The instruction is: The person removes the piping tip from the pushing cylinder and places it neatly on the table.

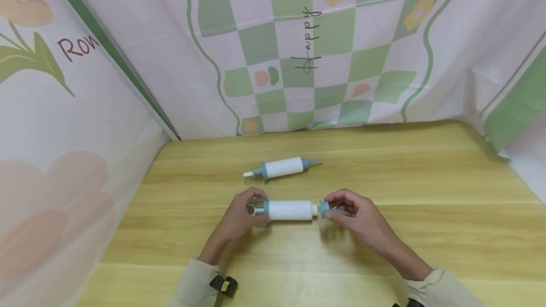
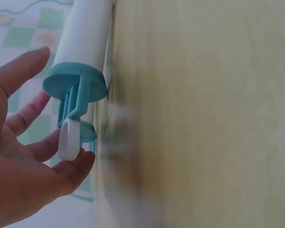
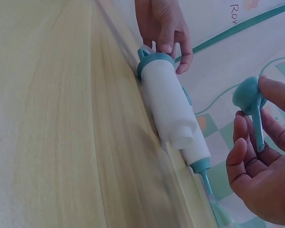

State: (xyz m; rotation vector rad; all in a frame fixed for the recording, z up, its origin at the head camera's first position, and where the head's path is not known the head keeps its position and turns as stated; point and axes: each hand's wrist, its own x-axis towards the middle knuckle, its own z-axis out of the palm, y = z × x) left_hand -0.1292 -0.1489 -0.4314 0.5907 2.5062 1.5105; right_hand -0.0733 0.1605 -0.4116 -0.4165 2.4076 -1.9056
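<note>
A white syringe-like barrel with a teal collar lies lengthwise on the wooden table. A white loop handle sticks out behind the collar. My left hand spans the collar end, its thumb and fingers spread to either side; a gap shows beside the thumb in the left wrist view. My right hand pinches a teal nozzle cap with a thin spout between thumb and fingers. In the head view the cap is just off the barrel's narrow white neck, in line with it.
Behind the barrel lies a second white and teal syringe-like piece, its thin nozzle pointing right. The wooden table meets a checkered cloth at the back. Printed cloth also hangs on the left.
</note>
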